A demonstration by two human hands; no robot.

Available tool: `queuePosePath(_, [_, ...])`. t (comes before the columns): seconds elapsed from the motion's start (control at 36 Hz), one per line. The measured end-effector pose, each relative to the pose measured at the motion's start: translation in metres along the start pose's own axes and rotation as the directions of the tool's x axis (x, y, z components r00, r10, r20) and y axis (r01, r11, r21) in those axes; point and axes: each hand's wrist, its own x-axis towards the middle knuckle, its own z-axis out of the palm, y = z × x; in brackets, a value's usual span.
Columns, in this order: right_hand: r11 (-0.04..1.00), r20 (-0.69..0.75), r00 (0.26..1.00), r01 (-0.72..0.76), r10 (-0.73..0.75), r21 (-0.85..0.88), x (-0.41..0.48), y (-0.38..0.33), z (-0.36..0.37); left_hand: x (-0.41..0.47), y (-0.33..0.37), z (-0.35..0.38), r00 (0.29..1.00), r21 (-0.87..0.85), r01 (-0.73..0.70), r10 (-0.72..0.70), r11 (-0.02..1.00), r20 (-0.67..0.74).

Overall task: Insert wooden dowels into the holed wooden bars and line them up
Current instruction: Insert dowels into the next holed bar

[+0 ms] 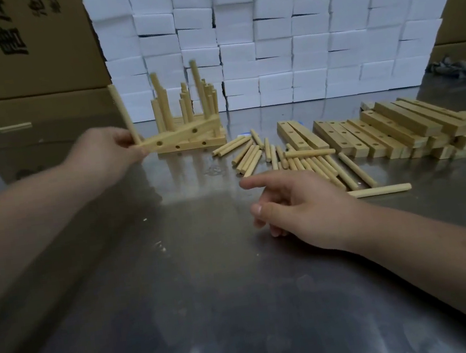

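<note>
Steel tabletop [211,296], dull and reflective, carries everything, with a wall of white foam blocks [296,36] at its back and cardboard boxes [19,47] at the far left.

On the right lies the stock of unfilled holed bars [391,133], heaped side by side and partly stacked; roughly a dozen, though the far ones overlap too much for an exact count. At the back centre stands the finished group [189,114], bars laid flat against one another with dowels upright in them. About a dozen dowels show there, too crowded to count surely; the number of bars beneath cannot be told.

Between these two lies the scatter of loose dowels [291,157], some twenty-five, with one lying apart [380,190] nearest the person.

One bar [180,137] is in work: the left hand [103,157] pinches its near end, and its far end tilts up against the finished group. It carries one dowel [125,113], standing in the end hole; two holes show empty on its side face.

The right hand [296,203] hovers low over the table, holding nothing, fingers loosely curled, forefinger out, just beside the loose dowels.

By the look of it, the step is filling this bar. Next, the right hand needs to pick one dowel and seat it squarely in an open hole while the left steadies the bar.
</note>
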Motion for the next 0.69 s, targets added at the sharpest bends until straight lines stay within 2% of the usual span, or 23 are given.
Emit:
queuePosePath(0.08, [1.000,0.013,1.000,-0.023,0.023,0.012,0.000,0.000,-0.001,0.011,-0.024,-0.009,0.997,0.145,0.074,-0.075,0.987,0.000])
queuePosePath(0.22, [0.999,0.050,0.998,-0.035,0.035,0.001,0.001,0.001,-0.002,0.027,-0.052,-0.004,0.976,0.205,0.172,-0.194,0.964,0.095])
queuePosePath(0.33, [0.999,0.073,0.997,-0.032,0.030,0.026,0.002,0.003,-0.002,0.042,-0.049,0.011,0.978,0.180,0.177,-0.193,0.968,0.076])
queuePosePath(0.69, [0.999,0.099,0.995,-0.029,0.028,0.012,0.003,0.003,-0.004,0.074,-0.026,0.055,0.978,0.251,0.107,-0.147,0.962,0.145])
